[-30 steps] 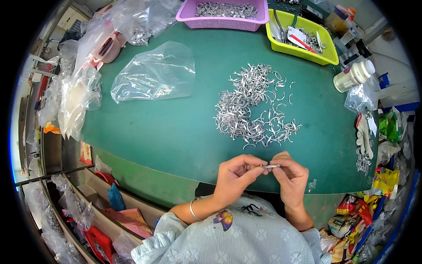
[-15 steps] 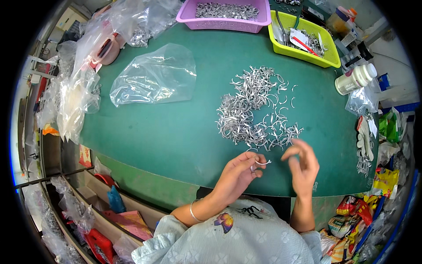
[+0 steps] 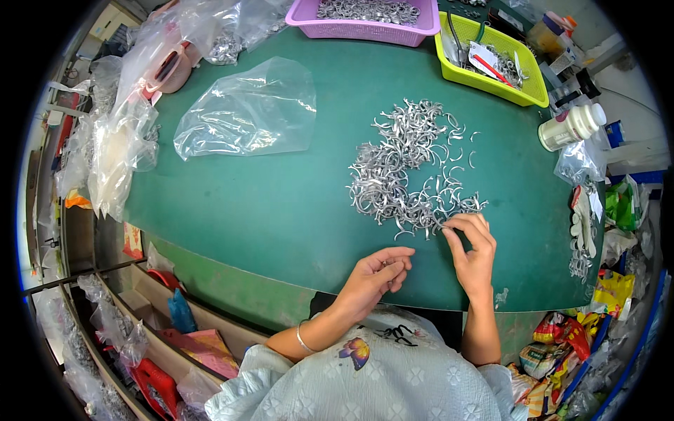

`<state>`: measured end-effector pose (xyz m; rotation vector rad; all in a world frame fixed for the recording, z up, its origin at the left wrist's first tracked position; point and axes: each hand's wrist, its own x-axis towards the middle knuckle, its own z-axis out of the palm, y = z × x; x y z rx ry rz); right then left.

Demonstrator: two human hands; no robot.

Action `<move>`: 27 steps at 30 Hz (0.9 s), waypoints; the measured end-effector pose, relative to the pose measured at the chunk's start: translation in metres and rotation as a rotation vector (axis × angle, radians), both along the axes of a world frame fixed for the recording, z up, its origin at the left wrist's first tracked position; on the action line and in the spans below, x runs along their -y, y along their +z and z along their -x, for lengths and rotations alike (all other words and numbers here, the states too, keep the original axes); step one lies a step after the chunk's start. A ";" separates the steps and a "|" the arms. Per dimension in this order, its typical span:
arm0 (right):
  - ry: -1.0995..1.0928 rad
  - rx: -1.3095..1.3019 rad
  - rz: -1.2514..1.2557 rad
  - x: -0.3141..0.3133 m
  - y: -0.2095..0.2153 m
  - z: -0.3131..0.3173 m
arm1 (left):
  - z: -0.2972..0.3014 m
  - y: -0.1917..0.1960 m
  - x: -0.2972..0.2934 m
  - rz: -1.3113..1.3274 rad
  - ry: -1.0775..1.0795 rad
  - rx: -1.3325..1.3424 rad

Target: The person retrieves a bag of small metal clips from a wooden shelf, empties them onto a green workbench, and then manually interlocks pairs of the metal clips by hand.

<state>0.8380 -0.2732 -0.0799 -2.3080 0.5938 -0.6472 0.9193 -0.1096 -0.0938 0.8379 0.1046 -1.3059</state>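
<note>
A heap of small silvery curved metal pieces [image 3: 386,179], like open half rings, lies on the green table in front of me. At the heap's near right edge, my right hand [image 3: 474,249] brings thumb and forefinger together on one of these curved pieces, which its fingertips partly cover. My left hand [image 3: 375,277] is closer to my body, just short of the heap, with its fingers curled in and the thumb pressed against them. A small glint shows between those fingers, but what they hold is mostly hidden.
Left of the heap lies a clear plastic bag [image 3: 249,112]. Along the far edge stand a purple basket [image 3: 365,30] of metal pieces and a yellow-green basket [image 3: 484,85] with pliers. A white bottle [image 3: 572,128] is at the right; compartmented shelving [image 3: 203,344] runs lower left.
My right hand has moved forward and left to the heap's edge, its fingers closing there. The curved piece that stuck out of my left hand no longer shows, and those fingers have curled in.
</note>
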 end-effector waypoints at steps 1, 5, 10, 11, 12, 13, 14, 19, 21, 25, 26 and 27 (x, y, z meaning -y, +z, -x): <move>-0.033 0.031 -0.071 -0.001 0.000 0.002 | 0.003 -0.003 0.001 -0.004 0.029 0.067; 0.009 0.053 -0.141 -0.009 0.008 0.007 | 0.003 -0.003 0.007 0.004 0.056 0.014; 0.121 0.115 -0.274 -0.031 0.019 0.013 | 0.003 0.007 0.008 0.015 0.017 0.191; 0.123 0.137 -0.278 -0.031 0.020 0.014 | 0.004 0.008 0.008 0.002 0.032 0.236; 0.128 0.161 -0.284 -0.032 0.022 0.014 | 0.005 0.011 0.008 -0.014 0.049 0.283; 0.132 0.184 -0.290 -0.033 0.023 0.013 | 0.006 0.013 0.008 -0.030 0.066 0.331; 0.117 0.207 -0.334 -0.036 0.024 0.014 | 0.006 0.014 0.007 -0.008 0.064 0.334; 0.144 0.271 -0.369 -0.041 0.027 0.014 | 0.004 0.017 0.004 0.126 0.037 0.174; 0.130 0.253 -0.338 -0.043 0.028 0.015 | 0.004 0.017 0.003 0.175 0.030 0.034; 0.328 0.195 -0.371 -0.034 0.037 0.011 | 0.002 0.010 0.005 0.230 0.081 -0.350; 0.284 0.182 -0.379 -0.028 0.032 0.013 | 0.002 0.008 0.003 0.211 0.084 -0.327; 0.147 0.142 -0.305 -0.021 0.023 0.014 | 0.002 0.007 0.002 0.191 0.082 -0.300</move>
